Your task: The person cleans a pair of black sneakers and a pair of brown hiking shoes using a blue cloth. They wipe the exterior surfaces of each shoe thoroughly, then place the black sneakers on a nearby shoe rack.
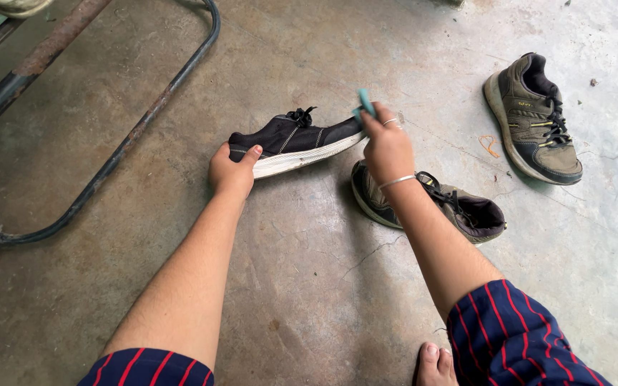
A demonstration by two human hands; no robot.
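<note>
Down low, left hand gripping black shoe heel, right hand pinching teal cloth at toe

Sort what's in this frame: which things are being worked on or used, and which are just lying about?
In hand:
- black shoe with white sole, held on its side by the left hand
- teal cloth or sponge, pinched in the right hand at the shoe's end

Lying about:
- olive shoe under the right wrist
- second olive shoe, further right
- rusty metal frame
- orange thread scrap
</note>
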